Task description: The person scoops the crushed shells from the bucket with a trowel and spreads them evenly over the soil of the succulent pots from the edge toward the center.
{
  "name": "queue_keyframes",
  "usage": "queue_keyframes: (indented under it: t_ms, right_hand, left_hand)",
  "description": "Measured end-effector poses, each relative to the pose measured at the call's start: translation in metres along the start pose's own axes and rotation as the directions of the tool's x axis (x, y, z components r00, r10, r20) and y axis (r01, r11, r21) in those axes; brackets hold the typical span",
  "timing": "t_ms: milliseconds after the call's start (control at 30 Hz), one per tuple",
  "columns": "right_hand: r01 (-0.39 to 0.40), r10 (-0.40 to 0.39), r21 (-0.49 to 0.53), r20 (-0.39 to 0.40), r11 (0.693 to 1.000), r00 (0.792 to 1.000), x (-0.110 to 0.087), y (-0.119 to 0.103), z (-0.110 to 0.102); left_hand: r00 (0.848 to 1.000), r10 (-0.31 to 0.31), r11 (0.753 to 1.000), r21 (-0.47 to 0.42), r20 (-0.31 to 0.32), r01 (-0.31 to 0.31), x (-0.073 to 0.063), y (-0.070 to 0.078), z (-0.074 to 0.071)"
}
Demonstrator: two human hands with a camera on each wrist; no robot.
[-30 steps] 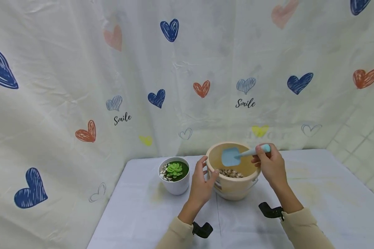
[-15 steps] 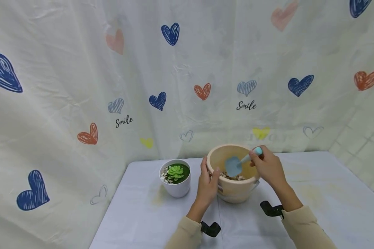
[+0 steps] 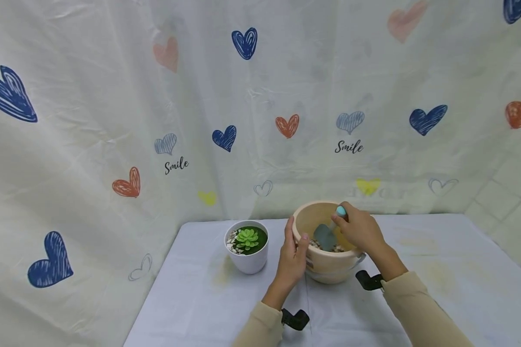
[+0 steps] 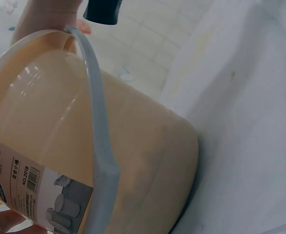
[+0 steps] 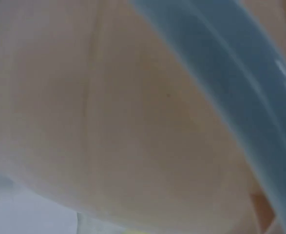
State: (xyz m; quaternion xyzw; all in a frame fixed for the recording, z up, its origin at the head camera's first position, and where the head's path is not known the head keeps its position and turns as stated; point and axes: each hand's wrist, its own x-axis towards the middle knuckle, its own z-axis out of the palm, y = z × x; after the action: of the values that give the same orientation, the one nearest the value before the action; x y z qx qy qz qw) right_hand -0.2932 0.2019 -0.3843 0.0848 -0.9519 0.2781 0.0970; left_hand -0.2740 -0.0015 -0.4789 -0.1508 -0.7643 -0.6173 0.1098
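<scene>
In the head view a cream plastic bucket (image 3: 330,264) stands on the table, with small brown-and-white pebbles (image 3: 314,244) in its bottom. My left hand (image 3: 290,260) holds its left side, thumb in front and fingers farther back near the rim. With my right hand (image 3: 361,229) I grip the light-blue handle of a small shovel (image 3: 324,237), its blade pointing down into the bucket against the pebbles. The left wrist view shows the bucket's label (image 4: 40,190) and grey-blue bail handle (image 4: 96,107) hanging along the outside. Up close, that bail handle (image 5: 230,83) crosses the right wrist view.
A white pot (image 3: 248,263) with a green succulent (image 3: 247,238) and white stones stands left of the bucket. A white cloth covers the table (image 3: 191,299). Behind hangs a pale curtain (image 3: 260,86) printed with hearts.
My right hand has moved left and tipped the shovel, lowering its blade from rim height down to the pebbles. My left hand has shifted slightly right, still holding the bucket.
</scene>
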Motion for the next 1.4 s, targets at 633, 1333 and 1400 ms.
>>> queue_keyframes:
  t_ms: [633,1333,1400]
  right_hand:
    - [0.035,-0.037,0.031,0.039,0.999,0.999,-0.0009,0.0051,0.0013]
    - [0.03,-0.032,0.038,0.078,0.999,0.996,-0.0005,0.0091,0.0]
    - [0.033,-0.036,0.037,0.074,0.999,0.997,-0.0001,0.0097,0.0003]
  left_hand:
    - [1.0,0.012,1.0,0.006,0.018,-0.012,-0.0018,-0.0012,0.0013]
    - [1.0,0.005,1.0,-0.004,0.019,-0.005,-0.0005,-0.0007,0.0016]
    - [1.0,0.006,1.0,-0.005,0.023,-0.006,-0.0003,-0.0007,0.0014]
